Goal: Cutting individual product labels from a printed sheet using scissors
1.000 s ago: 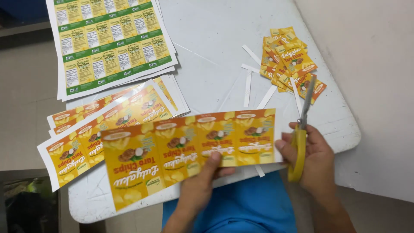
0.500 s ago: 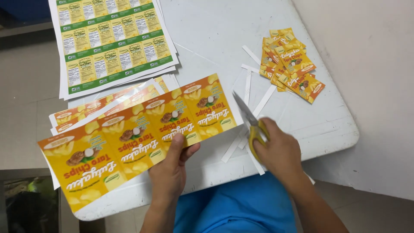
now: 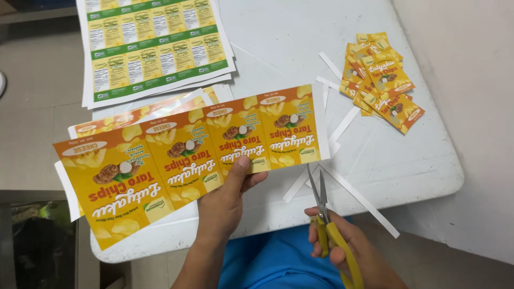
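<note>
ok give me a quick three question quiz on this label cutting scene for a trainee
1. True or false: the left hand holds the strip of four yellow labels.
2. Which tool is in the right hand? A) knife B) scissors C) ruler
3. Where does the pile of cut labels lie on the white table?

Key:
1. True
2. B
3. Far right part, beside loose white paper strips.

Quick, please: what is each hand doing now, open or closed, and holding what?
Left hand: closed on the strip of yellow labels, thumb on top.
Right hand: closed on the yellow-handled scissors, blades near the strip's right end.
</note>
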